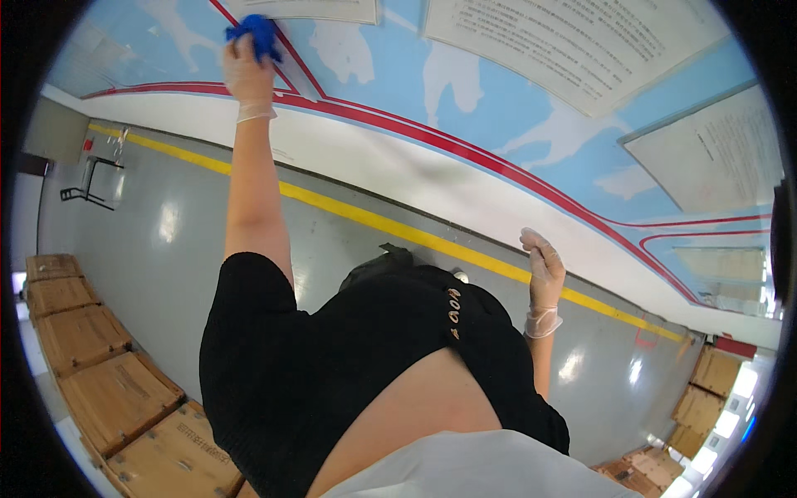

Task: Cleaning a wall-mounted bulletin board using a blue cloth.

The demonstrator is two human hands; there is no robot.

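My left hand (pixel 246 76), in a clear thin glove, reaches up to the wall at the upper left. Its fingers are closed on a bunched blue cloth (pixel 258 37), pressed against the light-blue wall panel (pixel 398 60) beside slanting red stripes. My right hand (pixel 545 264) also wears a clear glove. It hangs lower down, apart from the white lower part of the wall, with its fingers curled together and nothing visible in them.
Framed printed sheets (pixel 606 50) are fixed to the wall. A yellow line (pixel 374 222) runs along the grey floor near the wall's base. Cardboard boxes (pixel 116 398) stand in a row at left, more boxes (pixel 697 398) at right. A black-framed stool (pixel 104 178) stands far left.
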